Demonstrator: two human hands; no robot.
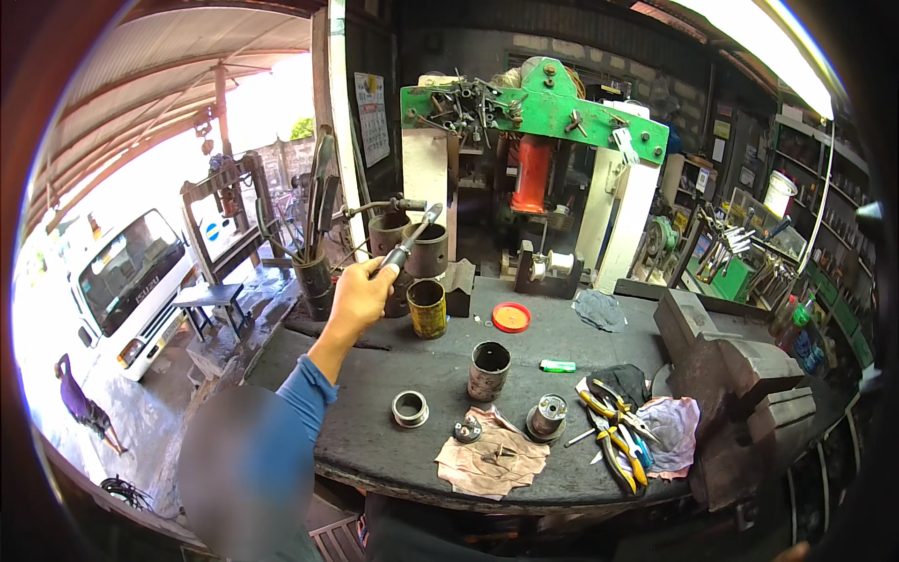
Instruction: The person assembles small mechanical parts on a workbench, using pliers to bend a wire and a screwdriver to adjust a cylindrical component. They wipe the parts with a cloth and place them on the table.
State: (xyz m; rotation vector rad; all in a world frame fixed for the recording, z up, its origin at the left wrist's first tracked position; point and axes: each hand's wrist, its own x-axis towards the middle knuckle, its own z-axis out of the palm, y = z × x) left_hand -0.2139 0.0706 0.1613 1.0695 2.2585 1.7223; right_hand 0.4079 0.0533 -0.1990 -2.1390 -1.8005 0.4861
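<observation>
— What is held, and where is it seen?

— A slim tool with a dark grip and a metal shaft [413, 236] is gripped by the left hand [359, 292], raised at about ten o'clock over the dark table [375, 440]. The fingers are closed round the grip; the tip is lost against the dark steel sleeves [412, 245] behind it, so its kind cannot be told.

— And the right hand?

— It is not seen anywhere; whether it is wide or closed cannot be told. The left forearm, in a blue sleeve [304, 393], is partly covered by a blurred patch at seven o'clock.

— What is set around the tool?

— A rusty yellow tin [427, 308] is placed just right of the hand, an orange lid [511, 317] further right. Near the centre a dark cylinder [489, 370] is stood upright; a metal ring [409, 408] lies at its lower left. A stained rag [492, 459] with small parts on it is laid at six o'clock. Yellow-handled pliers [613, 426] are heaped at four o'clock, tangled and hard to count. A bench vise [735, 375] at three o'clock is partly darkened by the rim.
</observation>
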